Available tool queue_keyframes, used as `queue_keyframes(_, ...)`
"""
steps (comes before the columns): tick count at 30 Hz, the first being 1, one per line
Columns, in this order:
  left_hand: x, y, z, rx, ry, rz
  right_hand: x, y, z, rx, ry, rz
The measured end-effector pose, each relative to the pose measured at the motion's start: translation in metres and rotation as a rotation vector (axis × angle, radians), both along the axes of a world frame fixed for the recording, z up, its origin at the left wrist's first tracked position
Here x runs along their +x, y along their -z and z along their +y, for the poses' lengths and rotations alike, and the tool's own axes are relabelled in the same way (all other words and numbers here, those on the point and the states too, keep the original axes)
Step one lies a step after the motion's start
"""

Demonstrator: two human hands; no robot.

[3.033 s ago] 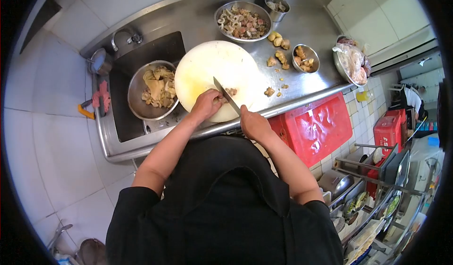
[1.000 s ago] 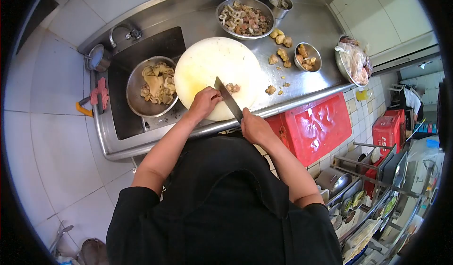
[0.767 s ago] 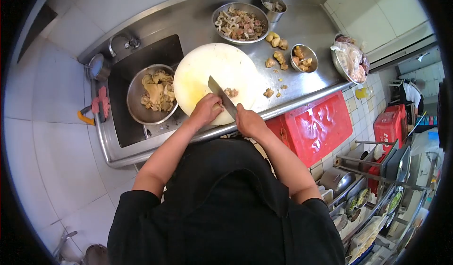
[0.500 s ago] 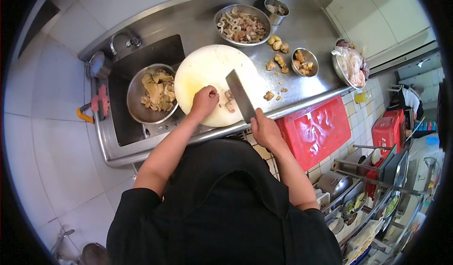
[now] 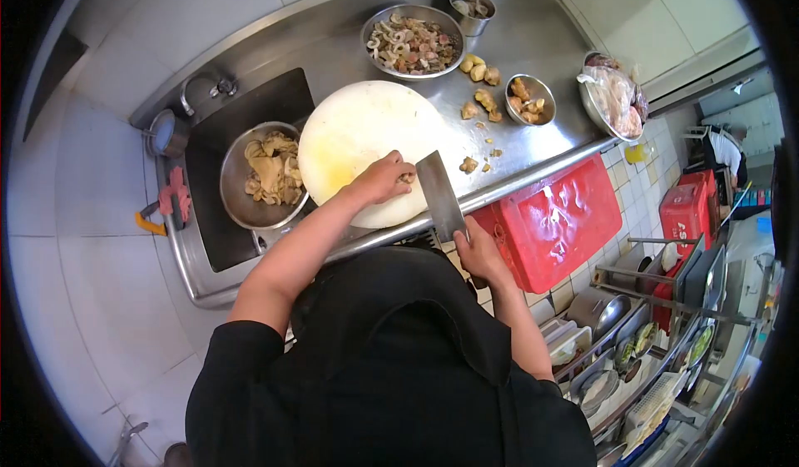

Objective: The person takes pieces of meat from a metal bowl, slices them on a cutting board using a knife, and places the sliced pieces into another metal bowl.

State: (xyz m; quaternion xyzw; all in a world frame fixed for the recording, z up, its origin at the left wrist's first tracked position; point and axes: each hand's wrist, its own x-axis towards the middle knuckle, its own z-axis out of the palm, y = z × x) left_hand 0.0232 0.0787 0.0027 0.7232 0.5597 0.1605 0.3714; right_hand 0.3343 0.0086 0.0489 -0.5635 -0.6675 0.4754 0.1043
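A round white cutting board (image 5: pixel 358 126) lies on the steel counter at the sink's right edge. My left hand (image 5: pixel 383 180) rests over it, fingers curled round a small pale piece of meat (image 5: pixel 406 178), which they partly cover. My right hand (image 5: pixel 483 255) grips the handle of a cleaver (image 5: pixel 439 191). Its broad blade slants over the board's right side, close to my left fingertips. Small lumps of ginger (image 5: pixel 484 99) lie on the counter beyond the board.
In the sink (image 5: pixel 212 159), a steel bowl (image 5: pixel 233 196) holds pale yellowish meat pieces. Behind the board stand a bowl (image 5: pixel 369 61) of sliced pieces and a small steel cup (image 5: pixel 474 26). Rightward are a ginger bowl (image 5: pixel 545 111), a bagged-meat bowl (image 5: pixel 595 109) and a red tub (image 5: pixel 553 226) below.
My left hand has moved right and closed over the meat piece that lay uncovered on the board. The cleaver has shifted slightly right and down with my right hand.
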Motion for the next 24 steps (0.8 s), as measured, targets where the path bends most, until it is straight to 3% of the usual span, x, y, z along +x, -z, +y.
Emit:
queue_keyframes(2,0.000,0.019,0.004,0.047,-0.029,-0.011,-0.001,-0.001,-0.002,0.125,-0.051,0.010)
queue_keyframes(7,-0.011,0.020,0.007,0.061,-0.208,-0.062,-0.004,-0.035,-0.001,0.115,-0.033,-0.118)
queue_keyframes(9,-0.023,0.019,0.011,-0.368,-0.572,-0.564,-0.001,-0.037,0.001,0.108,-0.027,-0.103)
queue_keyframes(10,-0.029,0.018,0.015,-0.424,-0.680,-0.707,0.004,-0.033,0.000,0.149,-0.044,-0.133)
queue_keyframes(13,-0.047,0.005,0.048,-0.377,-0.756,-0.808,0.005,-0.045,-0.002,0.201,-0.097,-0.142)
queue_keyframes(19,-0.041,-0.103,0.165,-0.066,-0.659,-0.745,-0.010,-0.060,-0.001,0.185,-0.198,-0.165)
queue_keyframes(20,-0.039,-0.101,0.174,-0.068,-0.656,-0.745,-0.012,-0.063,-0.001,0.203,-0.212,-0.158)
queue_keyframes(22,-0.032,-0.101,0.185,0.422,-0.612,-0.044,-0.011,-0.064,-0.002,0.230,-0.224,-0.159)
queue_keyframes(24,-0.013,-0.095,0.169,0.267,-0.266,-0.053,-0.009,-0.064,-0.003,0.255,-0.226,-0.156)
